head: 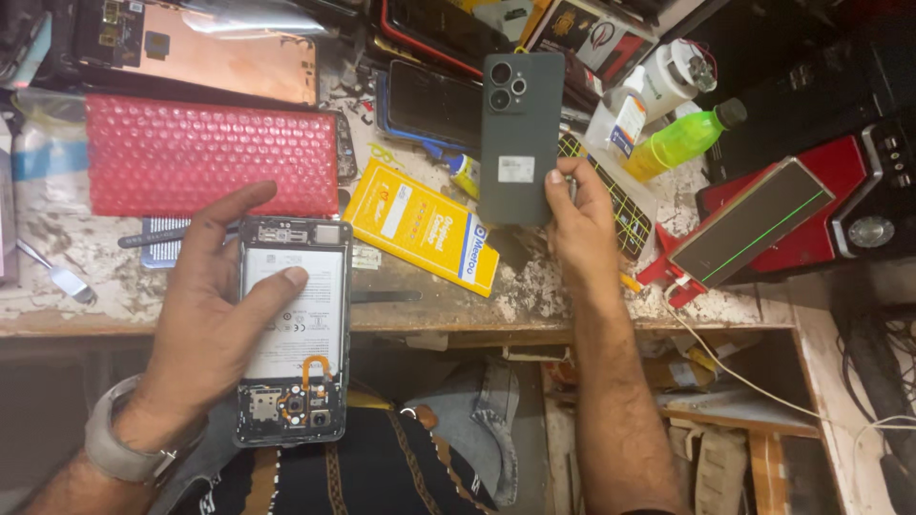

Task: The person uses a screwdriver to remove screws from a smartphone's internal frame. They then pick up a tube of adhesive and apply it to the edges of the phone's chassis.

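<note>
Yellow flat package (pixel 420 227) mid-bench, red bubble-wrap pouch (pixel 210 155) at left, white label (pixel 516 169) on dark back cover (pixel 520 133)

A worn, chipped workbench (pixel 534 286) crowded with clutter fills the view. Below its edge (pixel 572 329) sits an open wooden shelf (pixel 754 410). The light is bright and even.

This is a phone repair workshop. The worn, chipped workbench (pixel 534 286) is crowded with phones in pieces: an opened phone (pixel 292 329) with its battery bare, a loose back cover (pixel 520 133), spare screens (pixel 434 100), a red bubble-wrap pouch (pixel 210 157), a yellow parts packet (pixel 425 224), a green bottle (pixel 682 141) and tweezers (pixel 57 272).
</note>
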